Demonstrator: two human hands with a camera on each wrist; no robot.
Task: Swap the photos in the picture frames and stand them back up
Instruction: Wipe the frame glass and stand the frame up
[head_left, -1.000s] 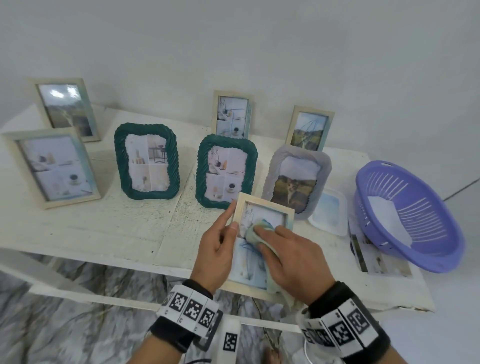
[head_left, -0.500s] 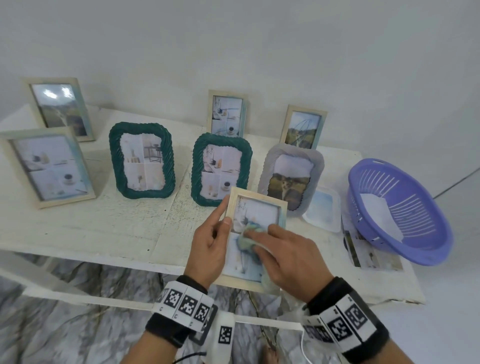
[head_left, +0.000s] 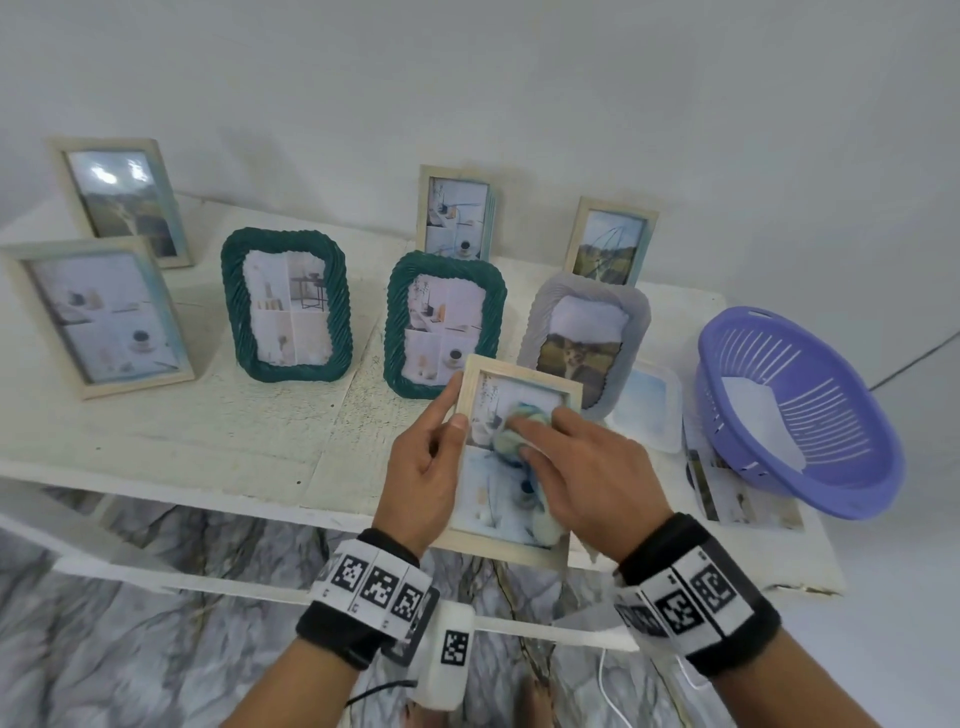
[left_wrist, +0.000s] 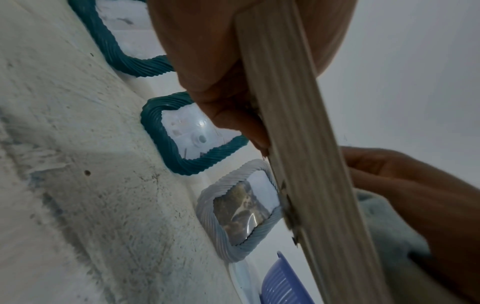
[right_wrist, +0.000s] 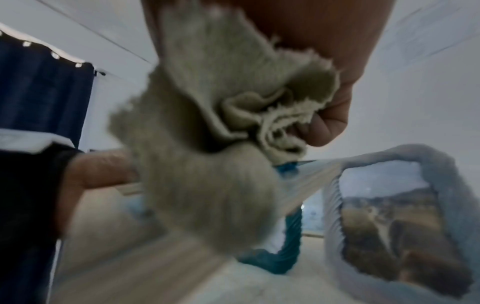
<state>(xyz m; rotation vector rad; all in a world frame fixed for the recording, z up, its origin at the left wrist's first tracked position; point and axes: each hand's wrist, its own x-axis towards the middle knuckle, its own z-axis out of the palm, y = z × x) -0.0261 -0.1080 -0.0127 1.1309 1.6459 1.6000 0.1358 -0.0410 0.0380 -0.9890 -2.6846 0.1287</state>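
Observation:
A light wooden picture frame is held tilted above the table's front edge. My left hand grips its left side, thumb on the front; the same frame edge runs past my fingers in the left wrist view. My right hand clutches a pale green cloth and presses it on the frame's glass. The bunched cloth fills the right wrist view. Two green rope-pattern frames and a grey one stand behind.
A purple plastic basket sits at the table's right end, with loose photos and a glass pane beside it. Several wooden frames stand along the white table and wall.
My right hand has moved the cloth slightly up the glass of the held frame. The left hand keeps the same grip. The camera view has shifted a little.

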